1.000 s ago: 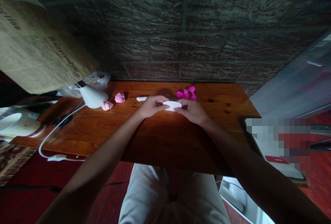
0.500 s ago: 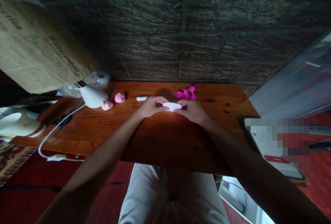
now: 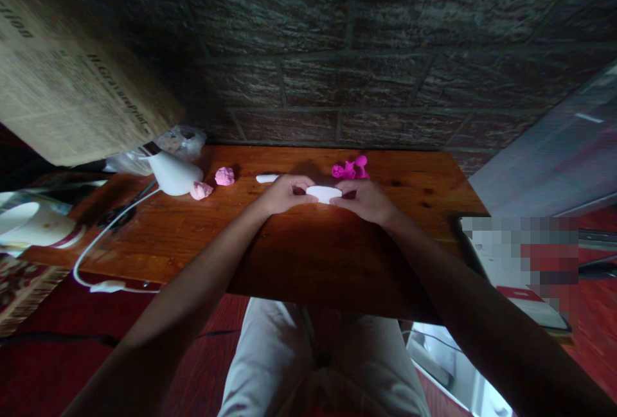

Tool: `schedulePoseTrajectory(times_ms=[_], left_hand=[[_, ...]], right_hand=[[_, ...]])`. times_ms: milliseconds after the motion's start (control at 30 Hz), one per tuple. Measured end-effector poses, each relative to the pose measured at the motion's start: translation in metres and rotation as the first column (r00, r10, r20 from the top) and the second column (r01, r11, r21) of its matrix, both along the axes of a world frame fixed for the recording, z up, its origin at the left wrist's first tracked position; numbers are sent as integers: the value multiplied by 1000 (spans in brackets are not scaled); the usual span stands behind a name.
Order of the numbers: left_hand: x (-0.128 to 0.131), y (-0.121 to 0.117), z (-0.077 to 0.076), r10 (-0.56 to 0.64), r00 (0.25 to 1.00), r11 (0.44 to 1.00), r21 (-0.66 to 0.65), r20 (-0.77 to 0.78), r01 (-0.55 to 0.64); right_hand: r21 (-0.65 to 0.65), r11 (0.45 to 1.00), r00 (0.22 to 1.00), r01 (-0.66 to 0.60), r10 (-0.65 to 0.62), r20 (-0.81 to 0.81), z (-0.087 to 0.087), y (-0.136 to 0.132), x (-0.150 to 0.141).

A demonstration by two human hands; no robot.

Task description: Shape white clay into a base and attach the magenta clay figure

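Note:
A smooth white oval piece, which looks like modelling clay [image 3: 324, 195], is held level just above the wooden table between both hands. My left hand [image 3: 288, 193] pinches its left end between thumb and fingers. On the right end, my right hand [image 3: 365, 200] closes in the same way. Behind the left hand lies a white stick-like tool [image 3: 267, 178], partly hidden by the fingers. Bright magenta shaped pieces [image 3: 350, 168] lie just beyond the right hand. Two crumbly pink lumps sit to the left, one farther back [image 3: 224, 176] and one [image 3: 201, 191] against the lamp base.
A white lamp base [image 3: 174, 171] with a newsprint-patterned shade [image 3: 81, 76] stands at the left, its white cord [image 3: 91, 245] hanging over the table edge. A paper cup [image 3: 41, 225] lies at far left. A stone-patterned wall [image 3: 308, 76] rises behind the wooden table [image 3: 308, 256].
The view has shifted slightly, so the whole scene sits a little higher. Both hands keep their hold on the white clay piece, with hardly any change in grip.

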State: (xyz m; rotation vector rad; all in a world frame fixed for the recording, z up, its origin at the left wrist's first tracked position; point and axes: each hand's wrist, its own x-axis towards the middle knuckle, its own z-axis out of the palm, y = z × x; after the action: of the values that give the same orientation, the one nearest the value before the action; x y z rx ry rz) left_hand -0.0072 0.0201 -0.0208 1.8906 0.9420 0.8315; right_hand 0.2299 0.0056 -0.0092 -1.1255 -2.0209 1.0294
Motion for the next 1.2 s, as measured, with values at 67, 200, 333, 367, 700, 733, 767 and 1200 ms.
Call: schedulePoseTrajectory(times_ms=[67,200,333,367,700,733,767,1200], left_hand=[[0,0,1,0,1000,1000,1,-10,0],[-1,0,1,-19,1000,1000,9,-20,20],[-1,1,1,-18,1000,1000,-9,-25,18],[-1,1,2,-19,1000,1000,-17,-25,19],[1,0,4,-31,999,999,-13,-39,31],[2,-1,3,-34,999,999,-3,-25,34],[2,-1,2,-40,999,999,8,-8,40],[7,-1,1,-50,999,996,76,-12,50]], right_hand=[[4,1000,1000,-6,6,1,0,-1,0],[-6,1000,1000,-11,11,-1,0,-2,-1],[-33,999,1000,-4,5,18,0,-2,-1],[-34,999,1000,-3,4,24,0,-2,-1],[5,1000,1000,11,-11,9,-4,-3,-2],[3,1000,1000,16,-16,-1,-5,-3,-2],[1,1000,1000,19,-19,-12,-5,-3,-1],[24,999,998,21,-20,-55,-12,-1,-6]])
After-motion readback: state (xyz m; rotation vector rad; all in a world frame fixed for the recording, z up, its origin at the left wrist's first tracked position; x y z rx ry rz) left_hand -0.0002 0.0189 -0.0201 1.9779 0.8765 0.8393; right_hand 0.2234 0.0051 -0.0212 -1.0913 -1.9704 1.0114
